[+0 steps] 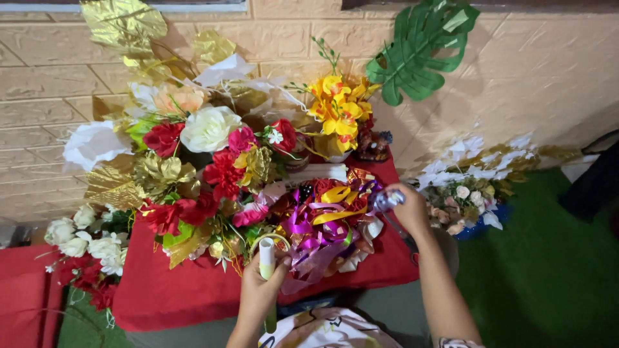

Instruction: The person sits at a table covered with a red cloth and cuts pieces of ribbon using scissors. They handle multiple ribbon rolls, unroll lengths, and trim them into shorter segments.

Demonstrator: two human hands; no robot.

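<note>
Left hand (260, 288) closed around a pale tube-like stem (267, 259), long axis upright, upper end poking out above the grip, a green length (271, 318) continuing below the fist. Right hand (409, 207) clamped on a small shiny silvery-blue piece (387, 200), kind too small to tell, held at the right flank of the ribbon cluster (325, 219). Ribbon cluster — purple, gold and red loops — just up and to the right of the left grip, just left of the right grip; between the two hands, near both, left grip almost touching its lower edge. Pale stem top close under the gold and purple loops. Mixed artificial flowers (206, 154) crowding up and left of the left grip; yellow blooms (338, 106) well above both. Red-covered counter (187, 290) below the cluster, near edge running just under the left grip, right edge beneath the right wrist. Open room only downward, toward the body, and right of the right grip over green flooring (541, 270); wall (529, 71) closing off the far side.
</note>
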